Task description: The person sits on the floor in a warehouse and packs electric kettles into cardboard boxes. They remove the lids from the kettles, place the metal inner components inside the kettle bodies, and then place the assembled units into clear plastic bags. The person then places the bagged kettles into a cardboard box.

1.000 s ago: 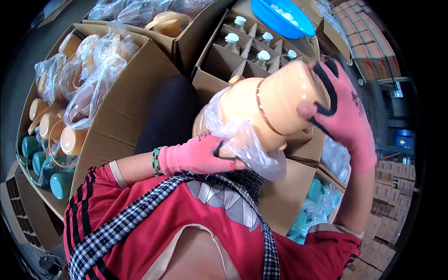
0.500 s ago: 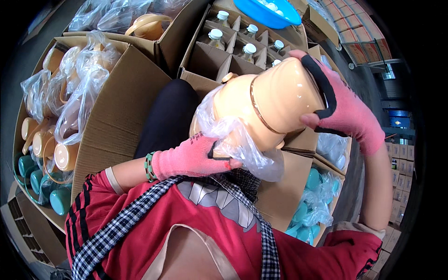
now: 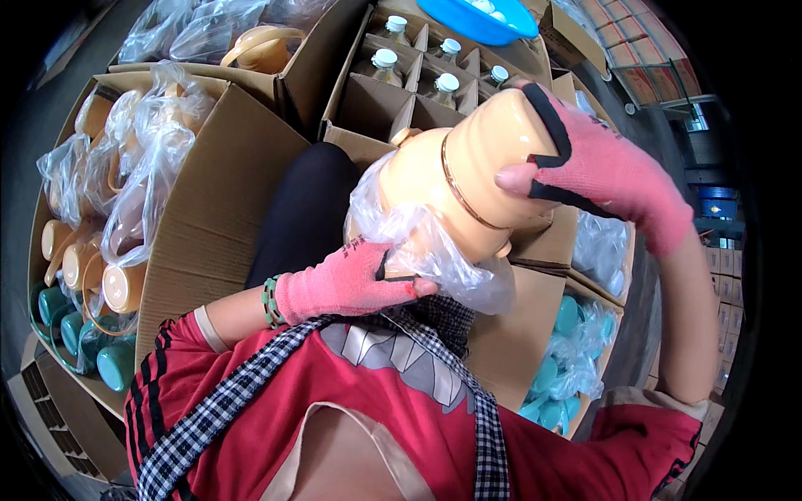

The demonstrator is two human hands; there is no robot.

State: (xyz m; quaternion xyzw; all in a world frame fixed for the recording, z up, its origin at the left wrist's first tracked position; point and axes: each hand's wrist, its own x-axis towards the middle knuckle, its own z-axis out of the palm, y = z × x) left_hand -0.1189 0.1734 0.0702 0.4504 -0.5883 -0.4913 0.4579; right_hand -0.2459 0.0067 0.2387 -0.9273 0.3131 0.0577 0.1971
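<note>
In front of my chest a glossy peach-coloured jug [image 3: 451, 167], thermos-like with a thin gold band around it, lies tilted toward the upper right. Crumpled clear plastic bag [image 3: 443, 259] wraps its lower left end. My right hand [image 3: 593, 163], in a pink glove with black finger parts, grips the jug's upper end, thumb on its side and fingers around the far rim. My left hand [image 3: 351, 284], gloved alike, supports the bagged end from below; its thumb shows and its other fingers are hidden behind the plastic.
A carton [image 3: 196, 200] at left holds bagged peach and teal jugs. Ahead, a divided carton [image 3: 368, 104] holds several white-capped glass bottles. A blue basin [image 3: 480, 21] with white round pieces stands beyond. At right, another carton [image 3: 597, 392] holds bagged teal pieces.
My right hand has slid left and slightly down along the jug's upper end, its thumb now further onto the side. The jug has shifted slightly left; my left hand has barely moved.
</note>
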